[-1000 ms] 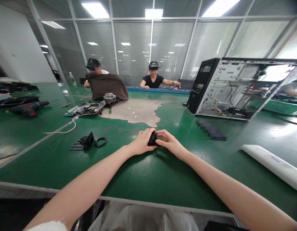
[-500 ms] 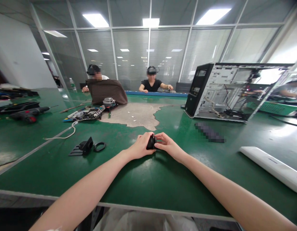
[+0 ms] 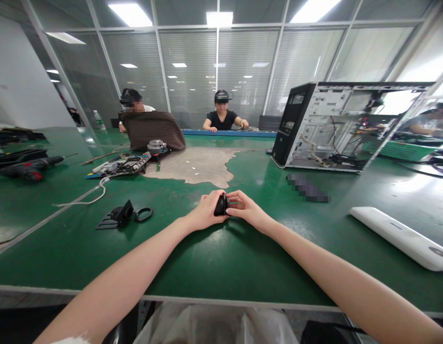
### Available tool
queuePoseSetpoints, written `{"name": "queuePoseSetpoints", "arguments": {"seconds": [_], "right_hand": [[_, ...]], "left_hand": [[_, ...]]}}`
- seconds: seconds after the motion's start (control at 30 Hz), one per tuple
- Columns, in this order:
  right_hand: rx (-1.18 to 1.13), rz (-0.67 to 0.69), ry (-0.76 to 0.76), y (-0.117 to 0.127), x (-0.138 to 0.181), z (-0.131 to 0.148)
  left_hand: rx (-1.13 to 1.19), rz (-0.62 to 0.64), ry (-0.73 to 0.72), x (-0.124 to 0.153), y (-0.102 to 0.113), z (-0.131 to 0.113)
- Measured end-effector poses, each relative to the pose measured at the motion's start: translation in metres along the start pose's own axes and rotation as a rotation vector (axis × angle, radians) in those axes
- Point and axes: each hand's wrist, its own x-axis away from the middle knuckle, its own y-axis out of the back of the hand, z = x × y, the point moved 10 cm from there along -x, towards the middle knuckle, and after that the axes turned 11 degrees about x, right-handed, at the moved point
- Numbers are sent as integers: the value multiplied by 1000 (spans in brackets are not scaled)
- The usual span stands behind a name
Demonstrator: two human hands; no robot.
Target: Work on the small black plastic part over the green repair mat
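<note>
Between my two hands, just above the green table (image 3: 214,267), is a small black round part (image 3: 220,205), its exact kind unclear. My left hand (image 3: 206,210) wraps round its left side. From the right, the fingers and thumb of my right hand (image 3: 244,209) pinch its edge. Part of the piece is hidden behind my fingers. To the left on the table lie a black ring (image 3: 144,214) and a black bracket-like part (image 3: 117,216) with a slotted flat base and an upright plate.
An opened computer case (image 3: 325,126) stands at the right, with a white elongated device (image 3: 400,236) in front. Circuit boards (image 3: 119,166), a brown-covered panel (image 3: 153,129) and a power drill (image 3: 31,167) are at the left. Two people sit across the table; another is far right.
The view has shifted slightly, so most things sit a little higher and further left. Both hands stay on the black round part, with little visible change in grip.
</note>
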Motion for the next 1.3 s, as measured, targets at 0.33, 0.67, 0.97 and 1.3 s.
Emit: {"name": "queuePoseSetpoints", "arguments": {"seconds": [0.33,0.67,0.97,1.3], "right_hand": [[6,-63,29,4,0,1],[9,-136,-107,20,2,-16],[-124,-63,-216,1,0,-24],[-142,-15,-168,-11,4,-13]], "left_hand": [[-10,-1,-5,0,0,1],[-5,3,-2,-1,0,0],[-69,0,-49,2,-3,-10],[0,-11,-81,4,-2,-15]]}}
